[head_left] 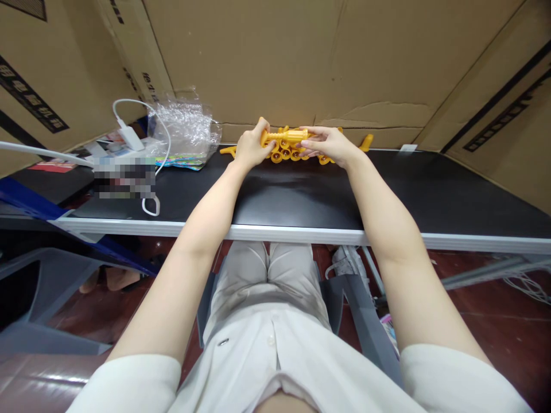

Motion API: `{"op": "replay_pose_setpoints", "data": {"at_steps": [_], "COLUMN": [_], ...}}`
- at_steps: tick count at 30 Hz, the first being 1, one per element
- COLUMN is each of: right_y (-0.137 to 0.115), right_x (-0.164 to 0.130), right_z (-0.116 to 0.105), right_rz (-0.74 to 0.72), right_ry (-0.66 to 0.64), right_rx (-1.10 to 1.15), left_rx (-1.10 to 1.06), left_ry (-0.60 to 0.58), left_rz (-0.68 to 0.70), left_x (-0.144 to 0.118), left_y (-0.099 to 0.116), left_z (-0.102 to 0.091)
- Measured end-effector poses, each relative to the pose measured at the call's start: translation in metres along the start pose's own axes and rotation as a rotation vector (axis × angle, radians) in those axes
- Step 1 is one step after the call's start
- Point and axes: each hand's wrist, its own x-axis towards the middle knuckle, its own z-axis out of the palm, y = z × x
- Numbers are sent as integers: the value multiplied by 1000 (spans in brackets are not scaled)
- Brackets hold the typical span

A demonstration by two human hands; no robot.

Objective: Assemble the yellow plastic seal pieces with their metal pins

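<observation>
Item: yellow plastic piece [287, 136], long and narrow, held level between both hands at the far edge of the black tabletop [301, 195], close against the cardboard wall [275, 57]. Left hand [252, 146]: fingers curled closed around the piece's left end, thumb on the near side. Right hand [328, 144]: fingers laid along and pinched on the right end, the tips pointing toward the left hand. Directly beneath: a cluster of yellow cup-shaped parts [286, 154], rounded and open-mouthed, lying on the tabletop and touching or nearly touching the underside of the held piece; whether the two are joined cannot be told. Further yellow ends stick out left and right of the hands along the wall. Left of these: a crumpled clear plastic bag [185, 129] over some colourful packaging, a white charger and cable [129, 135] looping toward the near edge, and papers beyond. Hazards, as judged: both grips sit at the ends only, so a twist or uneven pressure could let the piece spring free or bend in the middle; the loose cups below look ready to scatter or roll if knocked by a knuckle; the wall leaves little room behind, so a push away from the body could jam parts against the cardboard; a sweep of the left forearm could drag the cable or the bag.
</observation>
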Motion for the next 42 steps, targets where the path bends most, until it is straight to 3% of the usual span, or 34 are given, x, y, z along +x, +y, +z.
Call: {"op": "replay_pose_setpoints", "data": {"at_steps": [14, 30, 36, 42], "right_y": [-6, -13, -18, -17], "right_x": [-4, -6, 4, 33], "right_z": [7, 19, 22, 19], "right_rz": [69, 157, 66, -19], "right_ry": [-34, 58, 233, 409], "right_rx": [24, 236, 365, 107], "left_rx": [5, 89, 86, 212], "left_ry": [6, -91, -169, -176], "left_rz": [24, -33, -119, -242], "left_x": [0, -3, -9, -11], "left_y": [-4, 7, 20, 13], "left_z": [3, -3, -13, -15]}}
